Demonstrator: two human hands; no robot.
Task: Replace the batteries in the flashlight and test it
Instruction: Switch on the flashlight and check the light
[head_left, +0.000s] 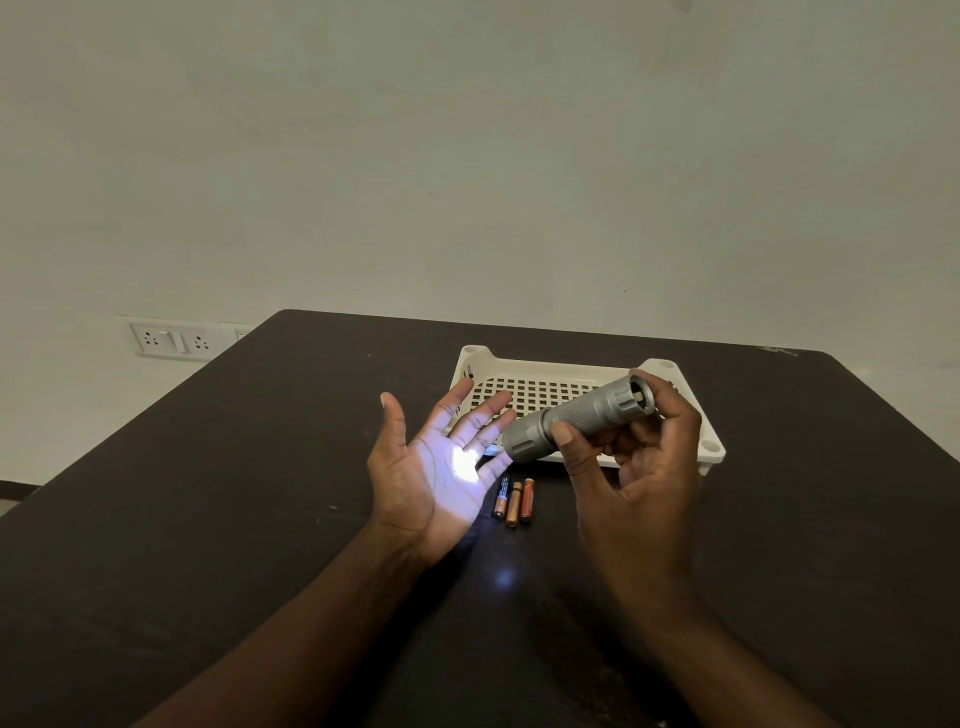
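My right hand (641, 467) grips a grey metal flashlight (576, 418) by its barrel, the head pointing left and the tail cap toward the upper right under my fingertips. The flashlight is lit: a bright white patch falls on the palm of my left hand (439, 462), which is held flat with fingers spread just left of the head. Three small batteries (514, 500) lie side by side on the dark table (208, 519) below the flashlight, between my two hands.
A white perforated plastic tray (524, 374) stands on the table behind my hands, partly hidden by the flashlight. A wall socket plate (171, 340) sits on the wall at the left, beyond the table edge. A faint light spot shows on the table (504, 577).
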